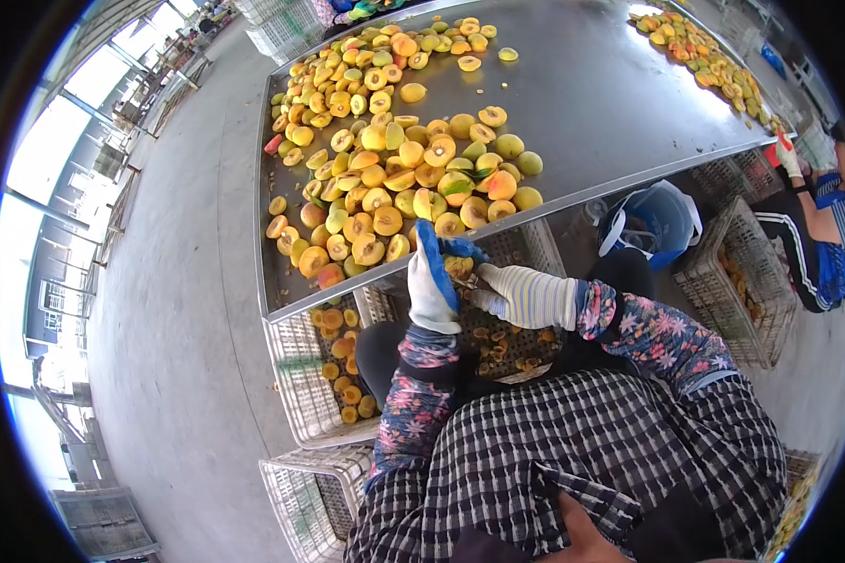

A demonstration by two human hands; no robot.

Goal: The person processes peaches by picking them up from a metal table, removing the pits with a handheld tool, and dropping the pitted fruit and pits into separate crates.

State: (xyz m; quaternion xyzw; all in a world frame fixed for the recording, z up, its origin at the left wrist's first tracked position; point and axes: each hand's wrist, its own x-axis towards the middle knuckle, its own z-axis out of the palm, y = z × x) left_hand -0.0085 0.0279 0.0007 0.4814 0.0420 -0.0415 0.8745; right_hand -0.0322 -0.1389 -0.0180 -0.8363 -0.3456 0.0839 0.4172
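Observation:
My left hand (434, 286), in a white glove with blue coating, is closed around a yellow peach (458, 266) just below the table's front edge. Beside it, my right hand (526, 296) wears a striped glove; its fingers are bent close against the fruit, and whatever they grip is hidden. A heap of peaches (385, 220), many of them halved, lies on the metal table (573, 113) just beyond my hands. Under them, a dark crate (507, 361) holds scattered peach pieces.
A white crate with peach halves (314, 394) stands at lower left, another crate (291, 507) nearer me. Right of my knees are a blue bucket (662, 225) and a crate (742, 310). A co-worker (821, 225) sits at far right, near more peaches (709, 61).

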